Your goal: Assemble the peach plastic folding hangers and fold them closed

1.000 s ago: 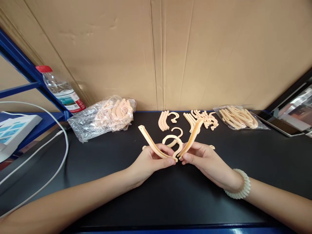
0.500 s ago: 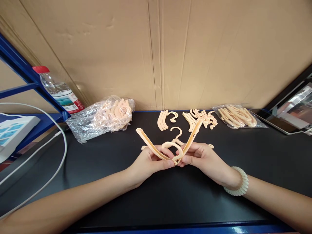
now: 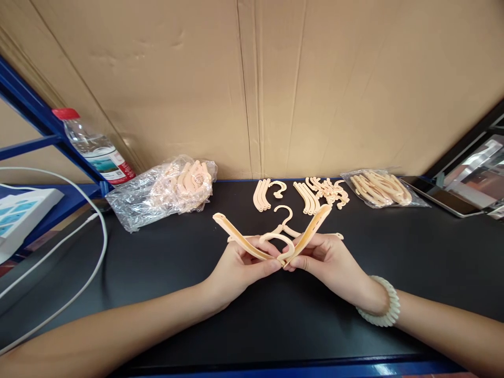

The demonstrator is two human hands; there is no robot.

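Over the black table (image 3: 165, 283), my left hand (image 3: 240, 265) is closed on the left arm piece (image 3: 234, 233) of a small peach plastic hanger. My right hand (image 3: 331, 260) pinches the right arm piece (image 3: 313, 228). The two arms meet in a V at my fingertips, where a curved hook piece (image 3: 277, 239) sits between them. A finished small hanger (image 3: 289, 223) lies flat on the table just behind my hands.
Loose peach parts lie at the back: a stack of arms (image 3: 262, 194), another pile (image 3: 323, 194), and two clear bags (image 3: 165, 191) (image 3: 380, 189). A water bottle (image 3: 96, 147), white cable (image 3: 94, 247) and blue rack (image 3: 47, 131) stand left; a tablet (image 3: 444, 199) lies right.
Both arm pieces have spread lower and wider. My hands have drawn together, so the arm ends and the hook now meet at my fingertips.
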